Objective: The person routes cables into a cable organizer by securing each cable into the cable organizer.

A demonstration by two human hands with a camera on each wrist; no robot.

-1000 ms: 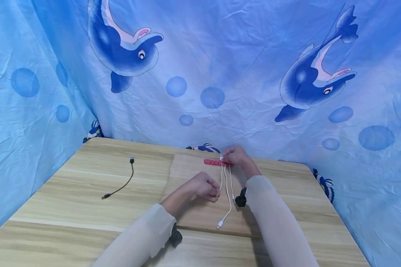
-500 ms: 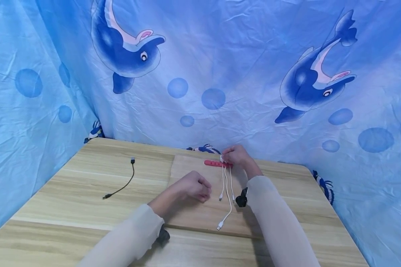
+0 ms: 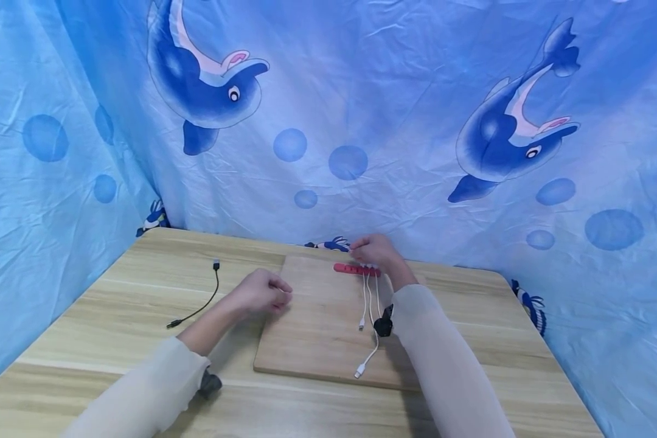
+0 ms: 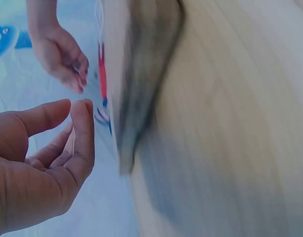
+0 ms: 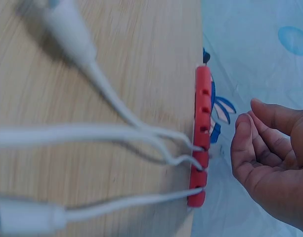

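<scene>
My left hand (image 3: 264, 291) hovers over the left edge of a wooden board (image 3: 306, 347), fingers loosely bent and holding nothing. In the left wrist view its thumb and forefinger stand slightly apart. Just behind a red cable organizer strip (image 3: 349, 268) is my right hand (image 3: 376, 249), also holding nothing, its fingers loosely bent. Three white charging cables (image 5: 121, 202) sit in notches of the strip, as the right wrist view shows, while the notches toward its other end hold no cable. Their thin leads run forward over the board, with white plugs (image 3: 361, 368) at the near ends.
A short black USB cable (image 3: 212, 295) lies on the light wooden table (image 3: 115, 340), left of the board. Behind the table hangs a blue curtain (image 3: 405, 97) with dolphins. Patterned fabric (image 3: 331, 244) bunches at the back edge.
My left hand has let go of one white cable and moved left to the board's edge. That cable now lies on the board. My right hand has released the strip area and shifted slightly left.
</scene>
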